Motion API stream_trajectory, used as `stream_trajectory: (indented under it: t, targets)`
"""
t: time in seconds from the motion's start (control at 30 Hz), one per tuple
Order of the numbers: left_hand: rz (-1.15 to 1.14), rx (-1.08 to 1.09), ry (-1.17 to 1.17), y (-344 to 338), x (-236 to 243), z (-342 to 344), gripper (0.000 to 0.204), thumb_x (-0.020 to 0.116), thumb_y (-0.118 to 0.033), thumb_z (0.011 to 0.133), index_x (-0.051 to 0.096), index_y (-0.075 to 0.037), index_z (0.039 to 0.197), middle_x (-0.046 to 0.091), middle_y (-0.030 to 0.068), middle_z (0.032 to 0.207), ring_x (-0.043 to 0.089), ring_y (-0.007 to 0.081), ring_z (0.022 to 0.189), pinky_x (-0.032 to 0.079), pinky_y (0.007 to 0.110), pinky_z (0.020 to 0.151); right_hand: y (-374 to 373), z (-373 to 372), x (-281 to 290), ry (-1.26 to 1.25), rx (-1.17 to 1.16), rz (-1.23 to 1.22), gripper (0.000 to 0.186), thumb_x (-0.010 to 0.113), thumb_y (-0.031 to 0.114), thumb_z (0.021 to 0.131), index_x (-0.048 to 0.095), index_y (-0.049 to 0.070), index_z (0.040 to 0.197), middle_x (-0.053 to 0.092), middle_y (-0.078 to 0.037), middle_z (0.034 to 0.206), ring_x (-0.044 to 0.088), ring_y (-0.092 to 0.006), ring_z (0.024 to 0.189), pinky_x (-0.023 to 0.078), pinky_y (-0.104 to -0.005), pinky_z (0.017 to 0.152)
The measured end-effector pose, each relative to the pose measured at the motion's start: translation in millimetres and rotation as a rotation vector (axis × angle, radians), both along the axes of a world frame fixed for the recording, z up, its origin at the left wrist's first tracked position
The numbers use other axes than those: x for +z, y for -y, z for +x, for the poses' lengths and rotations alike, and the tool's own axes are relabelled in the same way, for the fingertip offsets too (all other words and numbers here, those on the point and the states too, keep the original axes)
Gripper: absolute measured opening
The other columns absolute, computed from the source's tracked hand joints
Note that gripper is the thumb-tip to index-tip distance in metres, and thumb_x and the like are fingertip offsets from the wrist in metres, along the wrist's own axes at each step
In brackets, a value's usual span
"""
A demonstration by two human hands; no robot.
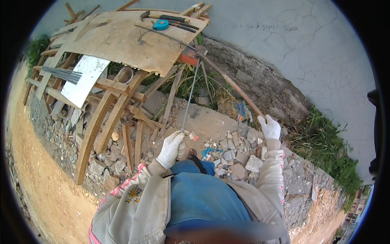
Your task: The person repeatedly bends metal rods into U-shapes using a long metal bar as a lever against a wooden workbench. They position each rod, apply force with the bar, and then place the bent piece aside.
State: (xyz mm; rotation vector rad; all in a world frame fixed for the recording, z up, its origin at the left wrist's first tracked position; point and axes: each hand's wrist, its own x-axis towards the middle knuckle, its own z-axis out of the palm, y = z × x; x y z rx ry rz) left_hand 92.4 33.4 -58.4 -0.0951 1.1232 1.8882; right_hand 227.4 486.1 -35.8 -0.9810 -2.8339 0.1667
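My left hand (171, 149), in a white knitted glove, is closed round the near end of a thin grey metal rod (190, 96). The rod slants up and away to the corner of a plywood-topped bench (122, 38), by a red-orange block (189, 59). Out to the right, my gloved right hand (270, 127) grips the end of a long rusty brown bar (231, 83). This bar runs up to the same corner and meets the rod's far end there. How the two join is too small to tell.
On the plywood lie a hammer (174, 17), a blue tape measure (161, 25) and a bent dark rod (164, 35). A bundle of thin rods (63, 75) rests on a white sheet (85, 79). Rubble (237, 156) and timber legs (93, 138) stand below. A cracked grey wall (308, 53) borders the right.
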Motion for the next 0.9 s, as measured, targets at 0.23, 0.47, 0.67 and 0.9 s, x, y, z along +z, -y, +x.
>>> stream_trajectory:
  t: [0.23, 0.47, 0.67, 0.9]
  targets:
    - [0.030, -0.108, -0.041, 22.4, -10.6, -23.9, 0.025, 0.051, -0.027, 0.116, 0.064, -0.010, 0.127, 0.039, -0.0069, 0.066, 0.031, 0.0044, 0.049, 0.024, 0.024, 0.045, 36.2, 4.2, 8.8, 0.037, -0.105, 0.007, 0.065, 0.057, 0.074, 0.098, 0.073, 0.010, 0.099, 0.074, -0.024, 0.088, 0.072, -0.0466, 0.089, 0.054, -0.0564, 0.077]
    - [0.041, -0.205, -0.049, 76.2, -4.5, -84.0, 0.026, 0.054, -0.027, 0.114, 0.067, -0.007, 0.125, 0.044, -0.0077, 0.066, 0.033, 0.0037, 0.048, 0.024, 0.023, 0.043, 123.4, 15.8, 19.8, 0.054, -0.276, 0.063, 0.071, 0.053, 0.079, 0.097, 0.075, 0.012, 0.102, 0.076, -0.023, 0.089, 0.073, -0.0466, 0.090, 0.054, -0.0568, 0.079]
    - [-0.075, -0.310, -0.238, 118.9, 13.2, -148.1, 0.026, 0.056, -0.027, 0.113, 0.070, -0.007, 0.123, 0.045, -0.0084, 0.066, 0.035, 0.0034, 0.048, 0.026, 0.022, 0.044, 211.6, 9.4, 4.5, -0.014, -0.420, 0.053, 0.072, 0.051, 0.079, 0.097, 0.076, 0.011, 0.100, 0.076, -0.024, 0.094, 0.073, -0.0455, 0.095, 0.054, -0.0573, 0.080]
    - [-0.087, -0.342, -0.302, 126.8, 4.7, -169.3, 0.027, 0.055, -0.027, 0.113, 0.070, -0.007, 0.122, 0.039, -0.0094, 0.065, 0.031, 0.0048, 0.046, 0.022, 0.025, 0.043, 245.7, 3.3, 24.7, 0.001, -0.446, 0.035, 0.074, 0.051, 0.080, 0.096, 0.075, 0.010, 0.096, 0.076, -0.024, 0.095, 0.073, -0.0457, 0.096, 0.054, -0.0572, 0.082]
